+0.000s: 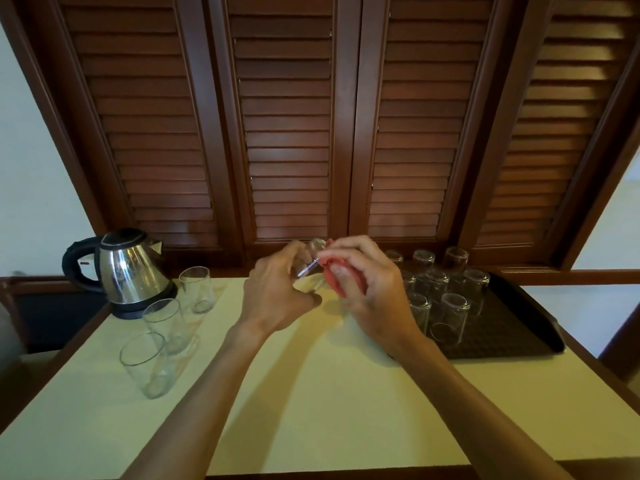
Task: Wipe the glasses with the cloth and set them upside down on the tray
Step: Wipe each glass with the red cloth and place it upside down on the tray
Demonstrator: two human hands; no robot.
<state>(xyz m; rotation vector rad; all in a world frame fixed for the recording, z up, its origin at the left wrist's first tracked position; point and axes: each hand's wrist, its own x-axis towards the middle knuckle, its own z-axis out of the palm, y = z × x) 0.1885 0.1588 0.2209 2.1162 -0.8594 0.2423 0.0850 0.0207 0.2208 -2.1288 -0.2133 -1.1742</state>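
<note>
While the left hand grips a glass held above the tabletop center, the right hand has its fingers curled round a red cloth pressed to its rim. Three upright glasses stand at 9 o'clock beside a kettle. Upturned glasses fill the dark tray at 3 o'clock.

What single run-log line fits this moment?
stage: wiping | left hand: grips clear glass | right hand: rubs red cloth on it | black tray: upturned glasses | three glasses wait upright
</note>
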